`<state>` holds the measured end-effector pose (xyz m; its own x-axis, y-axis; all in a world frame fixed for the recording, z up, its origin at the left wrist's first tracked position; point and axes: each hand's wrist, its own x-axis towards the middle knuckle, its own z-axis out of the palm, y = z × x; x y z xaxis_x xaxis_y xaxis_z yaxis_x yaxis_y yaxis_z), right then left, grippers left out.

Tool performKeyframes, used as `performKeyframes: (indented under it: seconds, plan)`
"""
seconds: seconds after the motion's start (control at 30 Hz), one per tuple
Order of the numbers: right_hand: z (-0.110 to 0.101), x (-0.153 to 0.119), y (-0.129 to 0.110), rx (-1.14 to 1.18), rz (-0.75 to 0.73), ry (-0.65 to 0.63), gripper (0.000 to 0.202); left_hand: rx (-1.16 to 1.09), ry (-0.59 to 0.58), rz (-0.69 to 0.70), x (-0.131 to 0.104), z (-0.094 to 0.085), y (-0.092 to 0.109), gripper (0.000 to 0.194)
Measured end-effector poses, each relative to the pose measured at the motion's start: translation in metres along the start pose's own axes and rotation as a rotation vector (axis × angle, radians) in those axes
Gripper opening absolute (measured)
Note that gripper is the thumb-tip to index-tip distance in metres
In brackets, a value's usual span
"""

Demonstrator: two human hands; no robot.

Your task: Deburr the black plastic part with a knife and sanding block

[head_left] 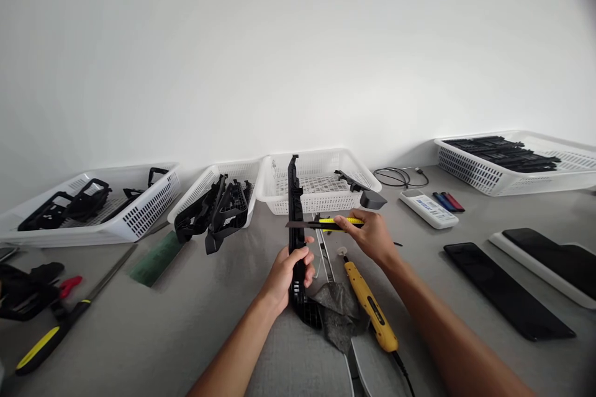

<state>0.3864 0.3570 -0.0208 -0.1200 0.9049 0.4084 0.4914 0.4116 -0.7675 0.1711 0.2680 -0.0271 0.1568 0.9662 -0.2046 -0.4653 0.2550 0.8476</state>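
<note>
My left hand (289,273) is wrapped round a long black plastic part (297,205), which stands roughly upright with its wider lower end near the table. In my right hand (370,236) is a yellow and black utility knife (342,222), its blade pointing left. The blade lies across the middle of the plastic part, just above my left fingers; whether it touches the plastic I cannot tell. Beside the part's lower end lies a crumpled dark grey cloth (339,313). A yellow corded rotary tool (371,304) rests under my right forearm.
White baskets with black parts stand along the wall: left (153,201), centre-left (254,192), middle (316,201) and right (507,183). A file (60,329) and green sheet (157,258) lie left. A white calculator-like device (428,208), a black cable (395,175) and a black slab (507,291) lie right.
</note>
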Motion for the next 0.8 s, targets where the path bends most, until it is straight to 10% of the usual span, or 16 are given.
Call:
performKeyframes:
  seconds: [0.8]
  plan:
    - [-0.0067,0.0026,0.0029,0.022,0.046,0.004,0.065,-0.018,-0.02,0.042,-0.0003,-0.0004,0.0031,0.047]
